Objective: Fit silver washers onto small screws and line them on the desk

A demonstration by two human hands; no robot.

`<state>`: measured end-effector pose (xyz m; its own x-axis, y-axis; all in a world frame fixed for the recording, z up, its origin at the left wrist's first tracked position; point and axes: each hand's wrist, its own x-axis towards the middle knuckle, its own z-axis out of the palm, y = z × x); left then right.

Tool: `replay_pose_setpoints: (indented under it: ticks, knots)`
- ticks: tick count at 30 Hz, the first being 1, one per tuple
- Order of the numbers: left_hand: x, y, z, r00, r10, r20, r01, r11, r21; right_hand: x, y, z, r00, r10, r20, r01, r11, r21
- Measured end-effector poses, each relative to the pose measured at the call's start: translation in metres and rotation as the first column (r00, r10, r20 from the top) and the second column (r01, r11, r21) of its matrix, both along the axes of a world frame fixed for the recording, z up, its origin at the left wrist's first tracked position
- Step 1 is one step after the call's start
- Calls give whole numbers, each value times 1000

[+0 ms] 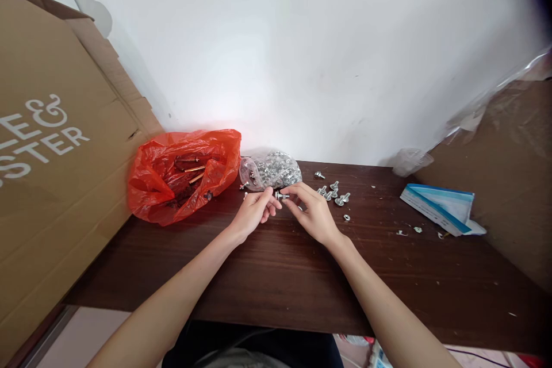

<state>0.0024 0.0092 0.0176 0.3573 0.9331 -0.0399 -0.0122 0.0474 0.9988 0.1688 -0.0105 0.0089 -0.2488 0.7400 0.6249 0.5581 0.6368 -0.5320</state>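
My left hand (255, 211) and my right hand (311, 211) meet over the dark wooden table (276, 276), fingers pinched together on a small silver bolt (282, 196) held between them. Just behind the hands lies a clear plastic bag (271, 170) full of small silver hardware. Several loose silver bolts (333, 191) lie on the table to the right of my right hand, with one small washer-like piece (347, 217) nearer me.
An open red plastic bag (183, 175) with long copper-coloured bolts sits at the left. A large cardboard box (56, 155) leans along the left edge. A blue and white booklet (440, 207) lies at the right, beside a plastic-wrapped brown board (504, 167). A white wall stands behind.
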Motion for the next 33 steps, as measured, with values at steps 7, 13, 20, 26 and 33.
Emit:
replay_pose_setpoints:
  ticks: [7, 13, 20, 26, 33]
  knots:
    - [-2, 3, -2, 995, 94, 20, -95, 995, 43, -1, 0, -1, 1000, 10, 1, -10, 1000, -3]
    - [-1, 2, 0, 997, 71, 8, -71, 996, 52, -1, 1, -1, 1000, 4, -5, -4, 1000, -3]
    - [-1, 1, 0, 996, 81, 36, -83, 996, 42, -2, -1, 0, 1000, 16, 2, -16, 1000, -12]
    - [0, 1, 0, 997, 74, 25, -74, 997, 27, -2, -1, -1, 1000, 2, 8, -2, 1000, -15]
    - [-3, 3, -2, 991, 126, -48, -124, 992, 40, -1, 1, -2, 1000, 4, 5, -4, 1000, -2]
